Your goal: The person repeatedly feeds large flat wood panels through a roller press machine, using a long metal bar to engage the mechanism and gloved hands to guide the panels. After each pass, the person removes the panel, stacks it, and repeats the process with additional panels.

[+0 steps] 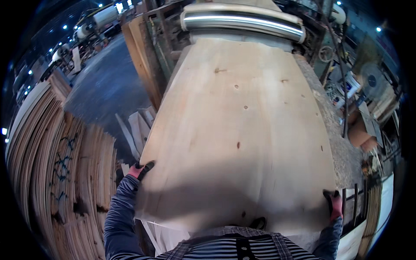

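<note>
A broad, pale wood veneer sheet [238, 125] with small dark knots lies flat in front of me, its far end close to a shiny metal roller [242, 22]. My left hand [141, 170], in a pink and black glove, is closed on the sheet's left edge near its front corner, the thumb on top. At the right edge, a little nearer to me, my right hand [334, 202] grips the sheet in a similar glove. The fingers beneath the wood are mostly hidden. My shadow falls over the near part of the sheet.
Tall stacks of veneer [37, 151] stand on the left. Loose wood strips [138, 130] lie beside the sheet, near upright boards [139, 60]. To the right are a rough dusty ledge [344, 160], a cardboard box [363, 132] and a round grey fan [372, 81].
</note>
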Available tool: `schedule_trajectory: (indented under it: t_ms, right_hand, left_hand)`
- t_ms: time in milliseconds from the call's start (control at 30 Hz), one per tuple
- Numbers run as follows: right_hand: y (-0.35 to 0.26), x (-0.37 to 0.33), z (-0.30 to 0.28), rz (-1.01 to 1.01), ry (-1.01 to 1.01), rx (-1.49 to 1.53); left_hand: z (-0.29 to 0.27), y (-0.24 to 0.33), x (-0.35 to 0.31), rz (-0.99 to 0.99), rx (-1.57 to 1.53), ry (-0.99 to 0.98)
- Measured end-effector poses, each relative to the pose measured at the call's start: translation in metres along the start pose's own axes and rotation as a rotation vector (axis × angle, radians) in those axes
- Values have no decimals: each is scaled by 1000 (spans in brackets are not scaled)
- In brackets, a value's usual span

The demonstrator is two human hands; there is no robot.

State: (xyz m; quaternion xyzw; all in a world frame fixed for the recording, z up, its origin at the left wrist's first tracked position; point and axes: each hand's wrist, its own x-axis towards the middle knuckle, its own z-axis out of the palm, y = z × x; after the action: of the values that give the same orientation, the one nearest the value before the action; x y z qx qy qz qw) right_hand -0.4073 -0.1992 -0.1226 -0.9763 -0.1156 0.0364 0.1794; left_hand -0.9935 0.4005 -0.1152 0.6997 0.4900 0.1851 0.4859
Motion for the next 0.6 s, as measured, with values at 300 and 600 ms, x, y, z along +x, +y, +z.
schedule_trajectory:
  t_ms: [300, 600]
  right_hand:
    - [-135, 54, -60, -226, 356, -230]
    - [-256, -168, 90, -890, -308, -289]
  left_hand:
    - [47, 24, 88, 29, 505, 267]
    - [31, -25, 93, 680, 161, -109]
